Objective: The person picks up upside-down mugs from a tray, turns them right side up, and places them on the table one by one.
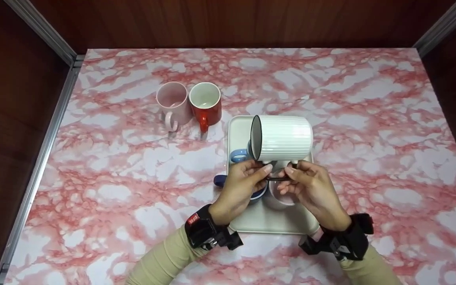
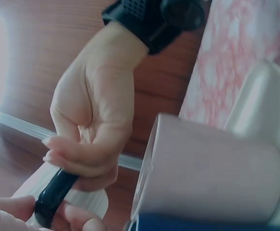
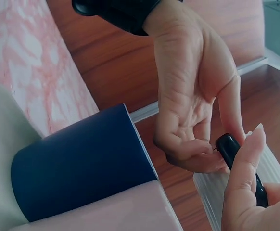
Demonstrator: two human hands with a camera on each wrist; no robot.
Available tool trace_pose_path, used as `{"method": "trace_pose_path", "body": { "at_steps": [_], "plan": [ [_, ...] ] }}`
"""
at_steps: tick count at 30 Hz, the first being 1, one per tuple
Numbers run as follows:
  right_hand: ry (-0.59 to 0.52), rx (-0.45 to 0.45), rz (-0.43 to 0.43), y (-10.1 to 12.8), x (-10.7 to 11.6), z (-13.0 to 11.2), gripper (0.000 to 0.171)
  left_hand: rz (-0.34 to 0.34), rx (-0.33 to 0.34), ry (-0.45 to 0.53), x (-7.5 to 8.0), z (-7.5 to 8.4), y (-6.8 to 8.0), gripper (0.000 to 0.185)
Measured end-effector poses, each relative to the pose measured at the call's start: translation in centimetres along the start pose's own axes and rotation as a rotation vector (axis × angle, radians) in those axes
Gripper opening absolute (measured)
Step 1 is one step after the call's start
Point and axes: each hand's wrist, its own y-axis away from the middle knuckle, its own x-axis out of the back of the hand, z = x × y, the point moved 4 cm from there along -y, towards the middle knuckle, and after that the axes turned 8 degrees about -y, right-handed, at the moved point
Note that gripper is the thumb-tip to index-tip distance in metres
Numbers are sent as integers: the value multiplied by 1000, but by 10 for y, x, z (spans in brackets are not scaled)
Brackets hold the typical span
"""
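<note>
A white ribbed mug (image 1: 287, 136) with a black rim lies tipped on its side in the air over the cream tray (image 1: 271, 223), mouth facing left. Its black handle (image 3: 228, 150) points toward the person. My left hand (image 1: 239, 188) pinches the handle's left end between thumb and fingers; my right hand (image 1: 316, 188) pinches the right end. Below them on the tray stand a dark blue mug (image 3: 82, 163) and a pale pink mug (image 2: 212, 173), side by side and partly hidden by the hands. Behind these is a light blue mug (image 1: 238, 155), mostly covered by the white one.
Left of the tray's far end, another pink mug (image 1: 178, 113) and a red mug (image 1: 212, 114) with a white inside stand upright side by side, handles toward the person. The table (image 1: 133, 198) has a red-and-white marbled top, with dark wood panels (image 1: 244, 23) around it.
</note>
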Motion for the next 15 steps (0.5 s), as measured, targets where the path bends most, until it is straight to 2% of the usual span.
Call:
{"method": "trace_pose_path", "body": {
  "at_steps": [6, 10, 15],
  "plan": [
    [-20, -28, 6, 0, 2, 4, 9, -22, 74, 61, 0, -5, -1, 12],
    [-18, -32, -3, -1, 3, 7, 8, -37, 92, 70, 1, -7, -1, 14],
    [49, -15, -45, -1, 4, 7, 6, -48, 92, 84, 2, -8, -1, 14]
  ]
}}
